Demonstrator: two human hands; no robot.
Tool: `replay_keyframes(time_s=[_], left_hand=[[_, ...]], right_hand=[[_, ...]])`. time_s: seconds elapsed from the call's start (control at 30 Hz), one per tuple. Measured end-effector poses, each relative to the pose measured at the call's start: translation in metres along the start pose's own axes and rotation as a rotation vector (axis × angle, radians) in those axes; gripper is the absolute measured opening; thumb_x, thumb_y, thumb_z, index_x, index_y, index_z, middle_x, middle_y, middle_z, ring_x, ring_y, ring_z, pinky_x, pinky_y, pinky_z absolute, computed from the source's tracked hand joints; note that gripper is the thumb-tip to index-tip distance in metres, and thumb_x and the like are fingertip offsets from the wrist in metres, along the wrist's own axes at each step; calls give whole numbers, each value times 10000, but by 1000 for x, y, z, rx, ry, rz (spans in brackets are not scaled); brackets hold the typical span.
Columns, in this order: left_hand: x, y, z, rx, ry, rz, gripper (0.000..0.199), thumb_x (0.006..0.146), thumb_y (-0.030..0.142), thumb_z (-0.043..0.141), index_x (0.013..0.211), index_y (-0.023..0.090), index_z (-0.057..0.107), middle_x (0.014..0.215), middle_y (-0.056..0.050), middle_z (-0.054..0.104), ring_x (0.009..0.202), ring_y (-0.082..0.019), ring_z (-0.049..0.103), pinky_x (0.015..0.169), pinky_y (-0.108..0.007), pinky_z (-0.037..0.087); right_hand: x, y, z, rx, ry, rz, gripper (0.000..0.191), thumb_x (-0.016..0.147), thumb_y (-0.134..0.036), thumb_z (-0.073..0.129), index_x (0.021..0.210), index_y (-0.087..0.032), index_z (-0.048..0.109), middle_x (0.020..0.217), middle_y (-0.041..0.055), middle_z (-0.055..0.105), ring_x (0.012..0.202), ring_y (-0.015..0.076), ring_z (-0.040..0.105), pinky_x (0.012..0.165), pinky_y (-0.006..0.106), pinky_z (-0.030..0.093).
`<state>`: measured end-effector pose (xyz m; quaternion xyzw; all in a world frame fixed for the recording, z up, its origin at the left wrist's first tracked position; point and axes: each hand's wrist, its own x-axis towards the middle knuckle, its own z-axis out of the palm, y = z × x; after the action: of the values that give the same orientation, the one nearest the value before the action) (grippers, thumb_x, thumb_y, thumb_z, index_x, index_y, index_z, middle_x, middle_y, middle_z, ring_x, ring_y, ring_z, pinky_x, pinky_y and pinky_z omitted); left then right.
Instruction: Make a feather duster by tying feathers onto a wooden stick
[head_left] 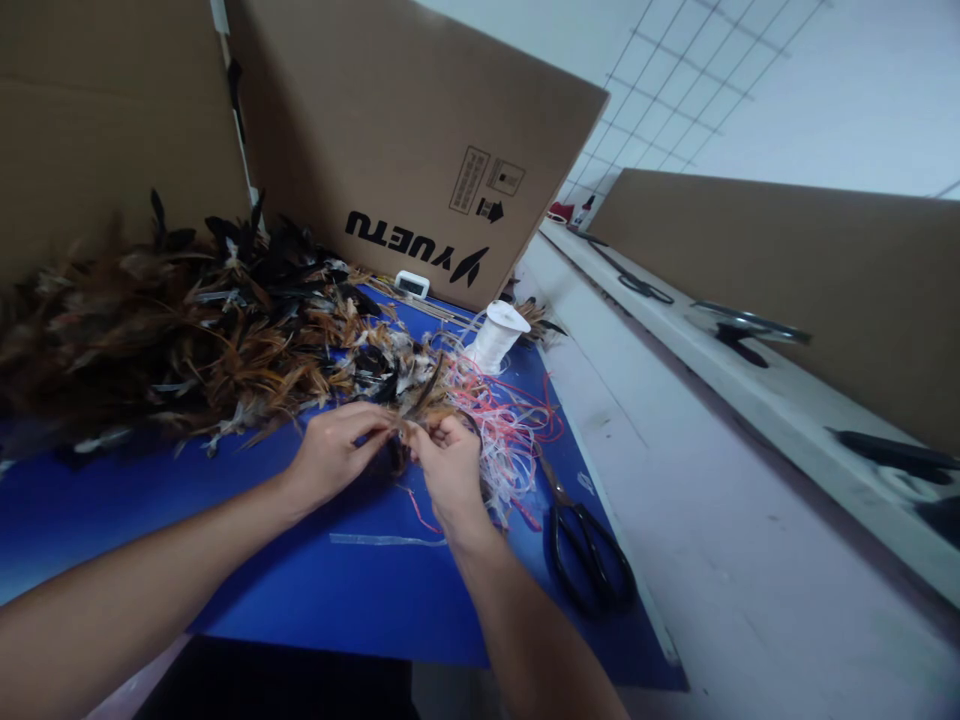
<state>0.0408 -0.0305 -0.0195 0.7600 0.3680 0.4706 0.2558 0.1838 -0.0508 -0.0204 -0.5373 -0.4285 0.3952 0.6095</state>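
Observation:
Near the middle of the blue tabletop (270,580), my two hands meet fingertip to fingertip. My left hand (334,445) is closed in a pinch on a small bunch of brown and dark feathers (424,392). Beside it, my right hand (450,465) pinches the base of the same feathers, its fingers curled. Fine detail between the fingertips is blurred. Just right of my right hand lies a tangle of white and pink plastic strings (514,435). A big heap of brown and black feathers (247,350) spreads to the left.
Black-handled scissors (589,555) lie at the table's right edge. A white spool (495,338) stands behind the strings. A small white display device (412,285) sits against a cardboard box (405,130). Tools, including scissors (646,290), rest on the ledge (675,330) at right.

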Motion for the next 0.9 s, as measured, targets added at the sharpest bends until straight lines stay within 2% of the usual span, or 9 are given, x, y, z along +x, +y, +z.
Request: replay_keyframes(time_s=[0.27,0.37,0.6,0.9], left_hand=[[0,-3,-1,56,15,36,125,778,189,609,778,225,729,889,-58,724,845,-186,655,831,-267,486],[-1,-6,0,122,29,111,124,783,177,604,791,217,722,890,-61,727,834,-176,664,807,-255,501],[-1,-13,3,357,115,419,130,831,143,549,810,166,676,856,-59,723,784,-147,675,739,-233,539],[-2,-15,4,437,125,489,137,855,151,531,822,159,663,865,-63,718,787,-135,678,748,-228,550]], right_hand=[[-1,2,1,-39,14,-3,214,610,-276,654,553,-178,473,494,-59,463,457,74,395,440,210,317],[-1,3,1,-58,16,0,228,612,-292,661,551,-177,473,487,-58,458,456,75,395,434,208,310],[-2,3,2,-53,5,38,242,590,-298,668,532,-176,468,462,-64,451,431,65,375,413,197,290],[-2,0,4,-43,37,60,227,572,-273,664,497,-171,476,446,-59,475,422,62,402,410,192,306]])
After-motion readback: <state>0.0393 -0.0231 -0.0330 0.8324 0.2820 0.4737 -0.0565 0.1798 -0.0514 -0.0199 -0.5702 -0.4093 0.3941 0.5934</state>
